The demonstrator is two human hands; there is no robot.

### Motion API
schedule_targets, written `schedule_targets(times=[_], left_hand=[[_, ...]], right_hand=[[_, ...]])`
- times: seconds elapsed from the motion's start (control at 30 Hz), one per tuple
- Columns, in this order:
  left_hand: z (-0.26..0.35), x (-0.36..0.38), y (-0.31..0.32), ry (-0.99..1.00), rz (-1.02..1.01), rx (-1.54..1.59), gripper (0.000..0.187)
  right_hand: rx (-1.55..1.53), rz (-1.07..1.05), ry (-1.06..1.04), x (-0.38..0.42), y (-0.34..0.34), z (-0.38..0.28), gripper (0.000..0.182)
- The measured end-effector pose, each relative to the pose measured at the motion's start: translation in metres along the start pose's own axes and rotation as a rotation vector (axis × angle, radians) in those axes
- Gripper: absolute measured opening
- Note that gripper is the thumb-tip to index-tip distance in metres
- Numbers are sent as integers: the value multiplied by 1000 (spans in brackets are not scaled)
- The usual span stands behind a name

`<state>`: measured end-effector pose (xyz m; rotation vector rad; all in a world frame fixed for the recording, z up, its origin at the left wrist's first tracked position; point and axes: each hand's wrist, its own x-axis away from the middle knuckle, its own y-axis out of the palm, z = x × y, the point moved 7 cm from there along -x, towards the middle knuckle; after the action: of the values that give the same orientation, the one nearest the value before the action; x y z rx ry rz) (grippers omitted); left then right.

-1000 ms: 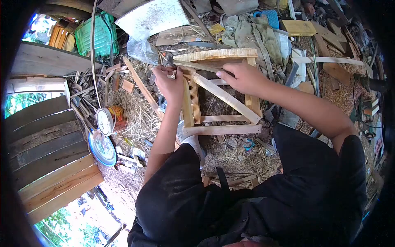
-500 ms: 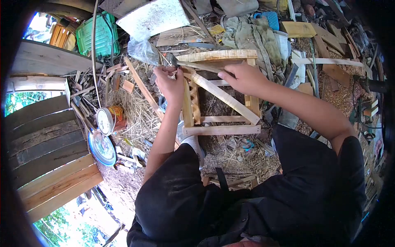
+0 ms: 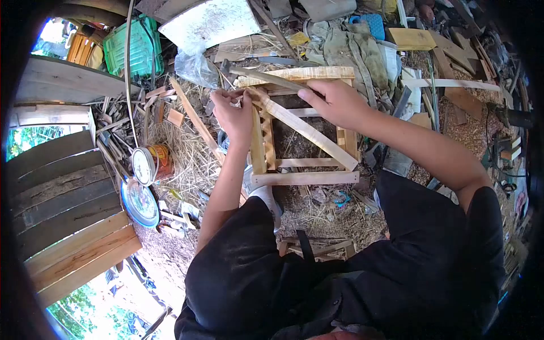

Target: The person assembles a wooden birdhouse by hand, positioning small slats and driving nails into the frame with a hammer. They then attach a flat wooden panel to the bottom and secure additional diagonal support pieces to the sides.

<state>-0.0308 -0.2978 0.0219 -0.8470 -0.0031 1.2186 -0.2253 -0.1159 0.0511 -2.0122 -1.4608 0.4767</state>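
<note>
A wooden frame (image 3: 306,179) lies in front of me, with a loose-looking pale slat (image 3: 309,133) running diagonally across it. My right hand (image 3: 338,103) is wrapped round the handle of a hammer (image 3: 266,77), whose dark head is above the frame's upper left corner. My left hand (image 3: 233,116) is at that same corner, its fingers pinched beside the slat's upper end. What those fingers hold is too small to make out.
A white board (image 3: 209,24) and a plastic bag (image 3: 195,69) are beyond the frame. At the left are a green crate (image 3: 133,48), a paint can (image 3: 145,165) and a round blue-rimmed lid (image 3: 140,203). Wood scraps and straw cover the ground.
The hammer's head has risen and moved slightly left, away from my left fingers. My right hand has shifted up a little with it. My left hand is nearly where it was.
</note>
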Motion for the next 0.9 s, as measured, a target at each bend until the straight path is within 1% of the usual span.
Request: schedule_targets(times=[0.1, 0.17, 0.2, 0.27, 0.3, 0.37, 0.4, 0.5, 0.57, 0.6, 0.67, 0.7, 0.77, 0.9], left_hand=[[-2, -1, 2, 12, 10, -13, 42], [-3, -1, 2, -3, -5, 57, 43], [-4, -1, 2, -4, -5, 57, 43], [-2, 1, 1, 27, 26, -35, 43], [-3, 1, 1, 26, 22, -35, 43], [-5, -1, 2, -1, 3, -48, 43], [-3, -1, 1, -2, 3, -49, 43], [7, -2, 0, 7, -3, 15, 41], [8, -1, 0, -64, -31, 41, 40], [3, 0, 1, -65, -34, 39, 40], [-1, 0, 4, 10, -51, -45, 42], [-4, -1, 5, 9, -53, -45, 42], [-4, -1, 8, 87, -82, -75, 39], [11, 0, 7, 145, -94, -118, 36]], right_hand=[[-44, 57, -47, 0, -1, 1, 47], [63, -46, 15, 0, 8, 10, 49], [63, -46, 15, -2, 8, 12, 49], [87, -128, 68, -4, 13, 19, 50], [85, -129, 70, -3, 12, 17, 50], [1, -44, 27, -4, 4, 8, 49], [0, -45, 27, -5, 5, 9, 49], [-84, -10, 84, -11, 4, 18, 50], [-121, 6, 150, -14, 7, 30, 56], [-124, 5, 152, -13, 9, 33, 56], [-120, 61, 178, -12, 7, 40, 57], [-120, 61, 181, -12, 5, 41, 57], [-134, 10, 254, -11, 4, 47, 57], [-67, 7, 272, -14, -3, 53, 58]])
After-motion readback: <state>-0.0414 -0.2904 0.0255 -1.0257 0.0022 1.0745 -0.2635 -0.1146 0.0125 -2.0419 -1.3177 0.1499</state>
